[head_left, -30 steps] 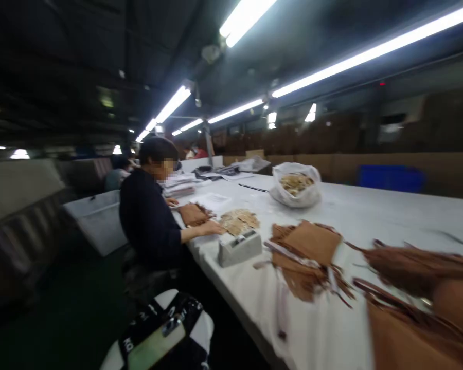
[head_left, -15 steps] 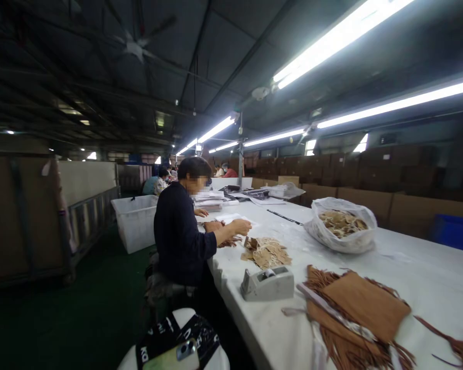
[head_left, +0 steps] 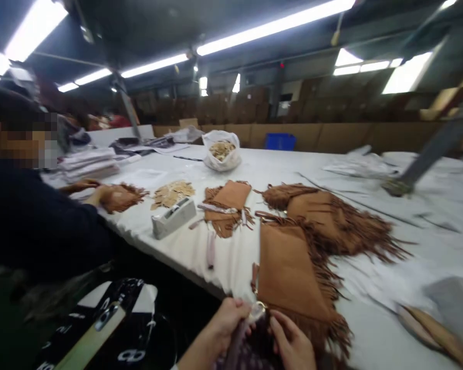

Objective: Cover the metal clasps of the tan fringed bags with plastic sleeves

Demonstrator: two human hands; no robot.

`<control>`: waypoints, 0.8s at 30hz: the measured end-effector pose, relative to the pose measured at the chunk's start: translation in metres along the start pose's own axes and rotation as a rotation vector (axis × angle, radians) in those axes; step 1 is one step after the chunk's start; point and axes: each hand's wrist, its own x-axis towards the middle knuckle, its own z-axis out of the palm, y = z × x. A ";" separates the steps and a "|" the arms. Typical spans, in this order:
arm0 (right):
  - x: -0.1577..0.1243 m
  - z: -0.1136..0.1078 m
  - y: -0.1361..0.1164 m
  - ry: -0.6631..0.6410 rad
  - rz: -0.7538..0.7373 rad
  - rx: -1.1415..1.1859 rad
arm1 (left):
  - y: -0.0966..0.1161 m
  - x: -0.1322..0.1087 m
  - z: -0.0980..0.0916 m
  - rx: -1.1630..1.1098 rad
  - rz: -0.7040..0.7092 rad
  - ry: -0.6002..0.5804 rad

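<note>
At the bottom edge, my left hand (head_left: 231, 321) is closed on a dark strap-like piece, close to a pale metal ring (head_left: 258, 309). My right hand (head_left: 292, 341) pinches dark material just right of the ring, its fingers bent. Blur and my fingers hide the exact shape of this dark piece. A brown fringed bag (head_left: 285, 267) lies flat on the white table (head_left: 231, 267) right beyond my hands. More brown fringed bags (head_left: 312, 213) are heaped behind it.
Left of the bags stand a grey tape dispenser (head_left: 173, 218), a tan tag pile (head_left: 172, 194) and another fringed bag (head_left: 229, 200). A co-worker (head_left: 34, 216) sits at left. A phone (head_left: 96, 334) rests on a stool. A grey post (head_left: 435, 149) rises at right.
My view has swung right and down, bringing both my hands and the nearer bags into sight. The co-worker's hand has gone from beside the tag pile to a brown fringed bag.
</note>
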 end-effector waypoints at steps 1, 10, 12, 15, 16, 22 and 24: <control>-0.002 0.001 0.004 0.007 0.016 0.067 | -0.004 0.003 -0.002 0.009 -0.018 -0.009; -0.009 0.002 -0.016 -0.085 -0.179 0.030 | 0.001 -0.009 -0.010 0.095 0.047 -0.104; -0.010 0.001 -0.020 -0.123 -0.234 0.008 | 0.001 -0.009 -0.008 0.104 0.051 -0.102; -0.010 0.002 -0.022 -0.139 -0.277 -0.036 | -0.001 -0.007 -0.007 0.089 0.070 -0.090; -0.009 0.003 -0.022 -0.133 -0.277 -0.052 | -0.001 -0.007 -0.006 0.087 0.085 -0.085; -0.005 0.007 -0.018 -0.084 -0.267 -0.145 | 0.005 -0.006 0.000 0.155 0.175 -0.084; -0.002 0.009 -0.018 -0.058 -0.299 -0.203 | 0.008 -0.004 0.003 0.196 0.187 -0.093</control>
